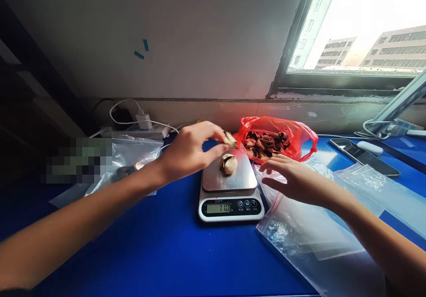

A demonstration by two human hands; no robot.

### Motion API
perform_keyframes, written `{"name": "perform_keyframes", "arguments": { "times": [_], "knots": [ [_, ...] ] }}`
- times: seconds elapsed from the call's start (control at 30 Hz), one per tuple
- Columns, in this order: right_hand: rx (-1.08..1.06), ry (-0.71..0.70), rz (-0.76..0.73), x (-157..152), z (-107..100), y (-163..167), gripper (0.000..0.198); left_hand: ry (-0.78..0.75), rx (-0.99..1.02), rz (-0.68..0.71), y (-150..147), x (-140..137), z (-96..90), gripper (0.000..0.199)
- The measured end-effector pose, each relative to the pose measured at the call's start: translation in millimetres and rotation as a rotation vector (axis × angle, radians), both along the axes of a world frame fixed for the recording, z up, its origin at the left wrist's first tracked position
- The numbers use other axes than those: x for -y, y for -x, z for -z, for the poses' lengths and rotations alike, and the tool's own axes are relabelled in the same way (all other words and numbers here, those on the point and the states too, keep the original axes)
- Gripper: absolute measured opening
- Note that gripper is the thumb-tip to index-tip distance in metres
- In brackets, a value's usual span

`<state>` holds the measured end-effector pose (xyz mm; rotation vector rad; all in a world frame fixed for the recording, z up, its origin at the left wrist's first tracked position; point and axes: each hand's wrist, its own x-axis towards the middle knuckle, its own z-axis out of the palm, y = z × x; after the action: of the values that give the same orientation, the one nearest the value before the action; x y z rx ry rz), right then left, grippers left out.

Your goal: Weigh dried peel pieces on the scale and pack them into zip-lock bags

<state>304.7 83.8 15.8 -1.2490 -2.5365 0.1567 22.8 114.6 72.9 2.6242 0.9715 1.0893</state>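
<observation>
My left hand [191,150] is pinched on a pale, dried husk-like piece [229,140], above the back of the kitchen scale's steel plate [213,182]. On that plate sits a round, beige dried pod [228,164] with a split, dark top. The scale's display [218,208] appears to read 11.0. To the right of the plate, my right hand [293,177] hovers with its fingers apart, holding nothing. Just beyond it lies an open red plastic bag [299,133] with many curled, reddish-brown dried pieces [264,145] inside.
Clear zip bags [319,239] lie on the blue table [149,252] at the right. Another clear bag [133,150] with dark contents lies left. A phone [364,156] and white case [370,147] are far right. A power strip with a charger [143,120] stands by the wall.
</observation>
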Motion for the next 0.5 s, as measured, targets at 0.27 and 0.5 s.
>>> {"name": "perform_keyframes", "arguments": {
  "times": [0.27,0.5],
  "knots": [
    [0.045,0.046,-0.056,1.7,1.9,3.2,0.015,0.186,-0.374,0.03,-139.9,-76.8,-10.2,0.03],
    [0.139,0.028,-0.075,4.0,6.3,2.5,0.018,0.437,-0.672,-0.108,-128.5,-126.8,17.0,0.032]
  ]
}}
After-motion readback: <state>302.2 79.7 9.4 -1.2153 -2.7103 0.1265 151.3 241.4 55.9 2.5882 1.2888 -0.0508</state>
